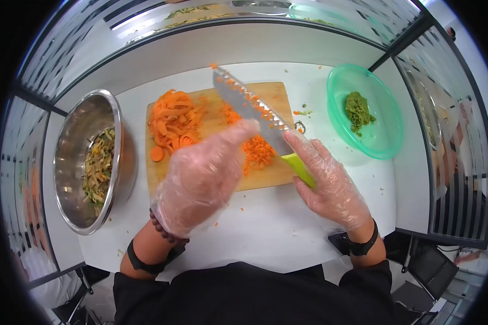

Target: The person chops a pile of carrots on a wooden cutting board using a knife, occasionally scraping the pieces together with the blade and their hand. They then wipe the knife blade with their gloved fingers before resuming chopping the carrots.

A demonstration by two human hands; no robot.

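Observation:
My right hand [328,181], in a clear plastic glove, grips the green handle of a large knife [249,108]. The blade is raised over a wooden cutting board [276,92] and has orange bits stuck to it. My left hand [203,176], also gloved, is beside the blade with its fingertips at the blade's lower side; its fingers look pressed together, and anything in them is hidden. Sliced carrot [173,119] is heaped on the board's left part. Finely chopped carrot [258,153] lies between my hands, below the blade.
A metal bowl [126,157] with chopped vegetables stands at the left. At the right is a green plastic bowl [387,130] holding a green minced heap. Scraps dot the white table [265,227]. Low partitions [200,49] surround it; a dark chair [431,271] is at lower right.

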